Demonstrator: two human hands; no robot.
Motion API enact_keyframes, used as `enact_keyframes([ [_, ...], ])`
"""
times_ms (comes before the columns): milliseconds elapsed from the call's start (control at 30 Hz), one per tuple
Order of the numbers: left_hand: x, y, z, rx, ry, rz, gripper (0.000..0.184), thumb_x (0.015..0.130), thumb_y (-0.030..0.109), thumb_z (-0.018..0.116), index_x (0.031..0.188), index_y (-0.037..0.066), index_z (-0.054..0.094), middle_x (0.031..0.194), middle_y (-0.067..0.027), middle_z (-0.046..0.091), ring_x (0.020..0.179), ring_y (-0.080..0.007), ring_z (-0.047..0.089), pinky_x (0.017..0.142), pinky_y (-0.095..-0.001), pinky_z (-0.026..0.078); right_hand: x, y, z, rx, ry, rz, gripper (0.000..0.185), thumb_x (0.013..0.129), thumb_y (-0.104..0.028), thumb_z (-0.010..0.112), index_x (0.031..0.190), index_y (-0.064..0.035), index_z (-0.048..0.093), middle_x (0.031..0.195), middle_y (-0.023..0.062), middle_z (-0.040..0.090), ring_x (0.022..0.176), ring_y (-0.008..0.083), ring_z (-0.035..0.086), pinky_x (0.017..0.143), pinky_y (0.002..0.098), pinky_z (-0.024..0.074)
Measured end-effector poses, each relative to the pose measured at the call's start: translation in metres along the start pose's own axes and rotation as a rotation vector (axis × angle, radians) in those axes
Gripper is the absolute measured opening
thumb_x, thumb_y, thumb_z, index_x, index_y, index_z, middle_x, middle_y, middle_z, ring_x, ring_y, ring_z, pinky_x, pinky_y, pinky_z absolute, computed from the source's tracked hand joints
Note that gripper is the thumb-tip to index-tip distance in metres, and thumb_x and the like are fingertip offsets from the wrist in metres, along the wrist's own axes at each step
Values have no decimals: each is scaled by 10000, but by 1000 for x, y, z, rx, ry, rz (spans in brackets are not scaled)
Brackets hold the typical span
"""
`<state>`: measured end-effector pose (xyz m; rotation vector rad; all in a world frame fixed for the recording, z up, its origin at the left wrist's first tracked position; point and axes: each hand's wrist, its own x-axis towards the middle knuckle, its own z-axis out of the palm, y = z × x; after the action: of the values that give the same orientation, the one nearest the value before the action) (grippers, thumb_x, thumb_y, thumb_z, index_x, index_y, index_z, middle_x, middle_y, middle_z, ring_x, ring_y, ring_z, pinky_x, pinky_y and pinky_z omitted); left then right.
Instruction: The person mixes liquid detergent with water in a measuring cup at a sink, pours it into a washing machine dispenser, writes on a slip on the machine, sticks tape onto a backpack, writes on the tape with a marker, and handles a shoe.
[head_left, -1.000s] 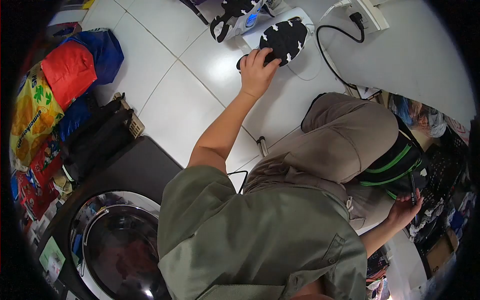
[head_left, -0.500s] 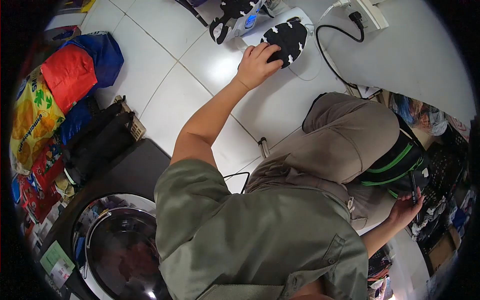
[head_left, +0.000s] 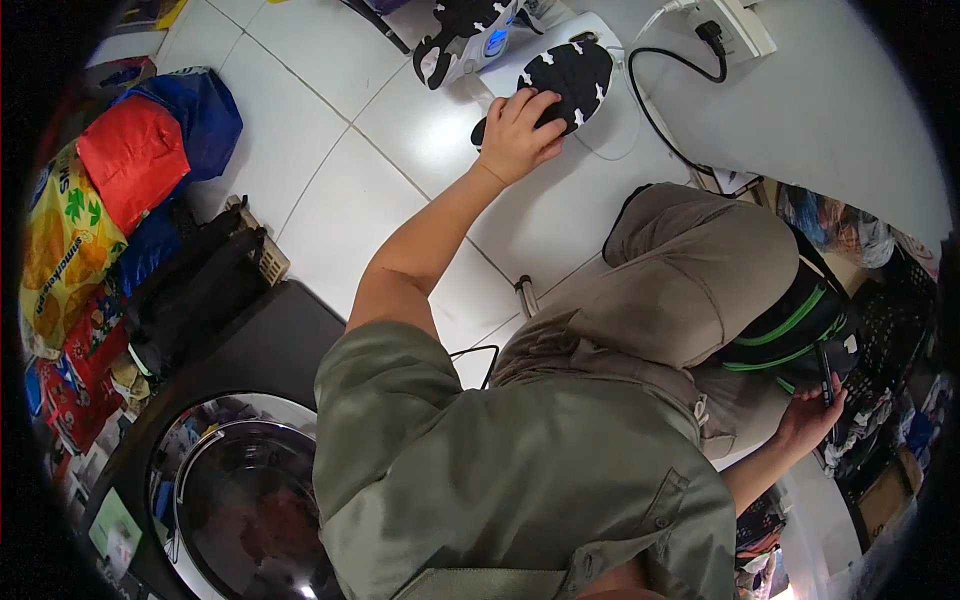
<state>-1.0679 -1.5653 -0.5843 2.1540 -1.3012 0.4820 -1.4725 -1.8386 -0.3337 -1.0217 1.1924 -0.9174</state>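
Note:
At the top of the view my left hand [head_left: 522, 132] is closed over a black oval cloth-like piece with white bone-shaped marks [head_left: 572, 78]. One end of this piece shows beyond the fingers, and its underside is hidden. It lies against a white device [head_left: 592, 27], beside a grey-white part with a lit blue display [head_left: 497, 40]. Another black piece with white marks [head_left: 463, 14] sits next to that display. Over on the right, beside my leg, my right hand [head_left: 808, 418] holds a slim black object [head_left: 826, 372]; its kind is unclear.
A power strip [head_left: 735, 30] with a black plug and looping cable is at upper right. Colourful bags [head_left: 135, 150] crowd the left side. A dark appliance with a round glass door [head_left: 250, 510] stands at lower left. A black bag with green trim [head_left: 780, 335] lies beside my leg.
My left hand has shifted slightly down on the patterned piece, and a black end of it now shows left of the fingers. My right hand stays in place. The view has shifted slightly.

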Motion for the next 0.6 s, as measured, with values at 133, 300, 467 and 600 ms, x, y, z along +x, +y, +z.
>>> enact_keyframes([
  [133, 0, 1, 1, -64, 2, -24, 281, 589, 236, 723, 831, 197, 585, 1134, -17, 513, 1053, -256, 459, 798, -388, 345, 2, 1, -5, -7, -33, -12, 385, 898, -341, 491, 1063, 4, 536, 671, 41, 489, 643, 126, 454, 572, 248, 359],
  [300, 1, 3, 2, -134, 0, -82, 255, 600, 221, 718, 818, 190, 590, 1144, -24, 505, 1062, -275, 448, 820, -398, 347, -1, 2, -2, -20, -59, -4, 377, 896, -344, 494, 1058, -7, 543, 666, 37, 486, 643, 127, 453, 571, 245, 357],
  [467, -3, 11, 1, -123, 20, -125, 222, 613, 179, 715, 799, 184, 594, 1139, -25, 509, 1059, -292, 447, 823, -405, 350, -1, 2, -2, -4, -25, -2, 378, 892, -352, 502, 1052, -12, 543, 676, 37, 479, 639, 129, 441, 575, 242, 352],
  [600, -11, 15, 2, -96, 49, -127, 203, 626, 158, 714, 782, 168, 584, 1121, -31, 524, 1045, -293, 457, 816, -403, 353, 0, 1, -5, -17, -96, 0, 385, 890, -356, 507, 1056, -10, 537, 689, 39, 480, 638, 129, 436, 579, 246, 354],
])
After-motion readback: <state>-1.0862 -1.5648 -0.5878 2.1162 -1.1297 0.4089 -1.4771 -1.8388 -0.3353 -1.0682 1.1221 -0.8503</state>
